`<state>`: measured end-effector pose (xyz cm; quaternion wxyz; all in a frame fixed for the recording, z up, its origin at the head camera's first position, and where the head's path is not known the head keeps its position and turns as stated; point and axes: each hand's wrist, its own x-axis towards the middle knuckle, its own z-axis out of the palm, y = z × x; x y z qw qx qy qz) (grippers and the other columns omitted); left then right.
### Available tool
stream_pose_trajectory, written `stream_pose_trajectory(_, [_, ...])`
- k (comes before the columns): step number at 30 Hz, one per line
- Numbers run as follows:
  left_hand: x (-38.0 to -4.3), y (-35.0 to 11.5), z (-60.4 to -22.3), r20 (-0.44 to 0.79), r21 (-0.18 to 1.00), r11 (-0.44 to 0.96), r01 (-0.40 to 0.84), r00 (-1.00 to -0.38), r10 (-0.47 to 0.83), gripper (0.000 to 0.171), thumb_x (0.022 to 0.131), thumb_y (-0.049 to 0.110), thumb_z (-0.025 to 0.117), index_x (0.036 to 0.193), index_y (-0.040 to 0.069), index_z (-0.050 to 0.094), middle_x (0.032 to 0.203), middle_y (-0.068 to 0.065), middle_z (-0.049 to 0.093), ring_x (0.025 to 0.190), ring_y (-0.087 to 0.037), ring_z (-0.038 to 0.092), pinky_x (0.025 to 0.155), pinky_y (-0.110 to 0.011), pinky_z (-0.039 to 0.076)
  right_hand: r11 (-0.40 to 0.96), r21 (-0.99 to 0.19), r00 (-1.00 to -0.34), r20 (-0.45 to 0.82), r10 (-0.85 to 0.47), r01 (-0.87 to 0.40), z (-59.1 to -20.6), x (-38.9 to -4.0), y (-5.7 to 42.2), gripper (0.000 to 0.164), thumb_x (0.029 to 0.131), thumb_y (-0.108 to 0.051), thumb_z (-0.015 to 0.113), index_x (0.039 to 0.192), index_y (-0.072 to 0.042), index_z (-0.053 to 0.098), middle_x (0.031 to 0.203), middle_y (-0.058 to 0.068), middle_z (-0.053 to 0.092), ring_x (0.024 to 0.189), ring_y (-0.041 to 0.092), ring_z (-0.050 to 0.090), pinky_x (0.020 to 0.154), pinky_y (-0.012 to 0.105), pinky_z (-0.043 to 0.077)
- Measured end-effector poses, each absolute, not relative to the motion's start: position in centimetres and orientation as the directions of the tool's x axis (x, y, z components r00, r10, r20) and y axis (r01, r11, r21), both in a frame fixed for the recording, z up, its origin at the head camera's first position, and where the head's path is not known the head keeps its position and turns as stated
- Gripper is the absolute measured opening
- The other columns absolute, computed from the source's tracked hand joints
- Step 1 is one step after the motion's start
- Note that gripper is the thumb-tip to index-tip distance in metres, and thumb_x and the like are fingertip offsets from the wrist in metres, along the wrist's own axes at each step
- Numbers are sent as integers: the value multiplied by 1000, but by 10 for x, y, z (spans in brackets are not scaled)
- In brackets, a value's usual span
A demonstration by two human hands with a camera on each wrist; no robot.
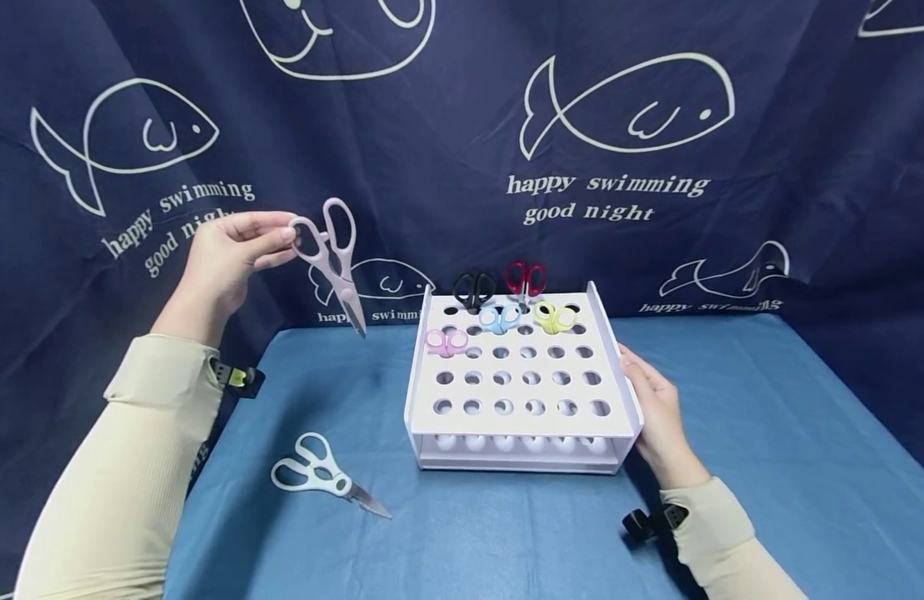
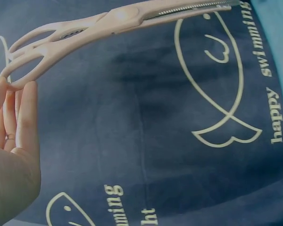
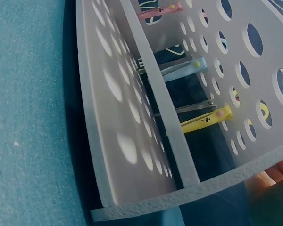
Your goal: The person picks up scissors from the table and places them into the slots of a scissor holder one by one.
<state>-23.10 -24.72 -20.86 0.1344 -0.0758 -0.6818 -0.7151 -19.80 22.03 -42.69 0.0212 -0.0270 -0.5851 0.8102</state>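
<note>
My left hand pinches one finger loop of pale pink kitchen scissors between thumb and fingertips. They hang in the air left of a white rack, blades pointing down and to the right. Across the left wrist view the same scissors stretch, handles nearest the fingers. At the rack's right side, my right hand holds the outer panel; its thumb is hidden. White-handled kitchen scissors lie on the table beneath the left hand, with their blades toward the lower right.
Small scissors stand in the rack's rear holes: black, red, blue, yellow and pink. Rows of round holes fill its top panel. Blue cloth covers the table, and a dark fish-print curtain hangs behind.
</note>
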Motion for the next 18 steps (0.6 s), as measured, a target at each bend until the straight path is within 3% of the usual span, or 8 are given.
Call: stream_pose_trajectory(18, [-220,-225,-175,332,939,-78,335,-942,-55,15,80,-9,72,91,2,77,85,-5,76,75,-13,72,70,-25,59,-289,-957,-997,-22,76,-1,-425,-194,219,59,99,-32,55,145,1,40,110,-17,69,96,-1,65,80,17,55])
